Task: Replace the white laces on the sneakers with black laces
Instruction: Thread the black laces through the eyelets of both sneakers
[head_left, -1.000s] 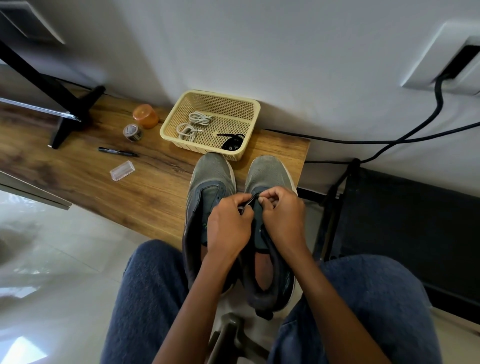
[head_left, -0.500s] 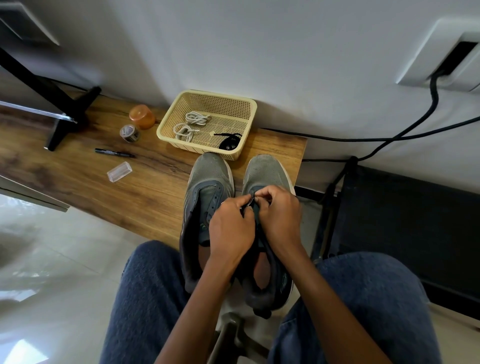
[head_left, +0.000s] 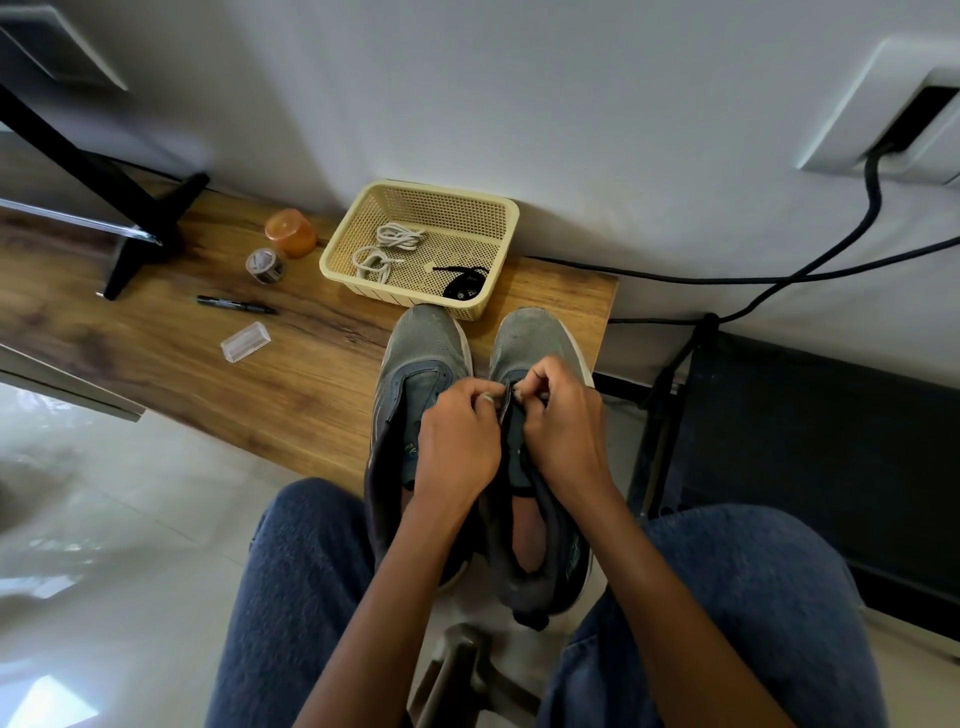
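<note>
Toes toward wall, two grey sneakers lengthwise at table edge; left hand and right hand pinching the right shoe's eyelet flap, black lace there barely discernible.

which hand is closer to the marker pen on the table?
Left. The left hand works at the sneakers' lacing on the side toward the marker pen; the right hand sits beyond it, farther from the pen.

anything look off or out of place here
Nothing stands out. Both grey sneakers stand side by side at the wooden shelf edge, unlaced. Two white laces and a black lace lie in the basket. Left hand and right hand pinch a black lace at the right sneaker.
</note>
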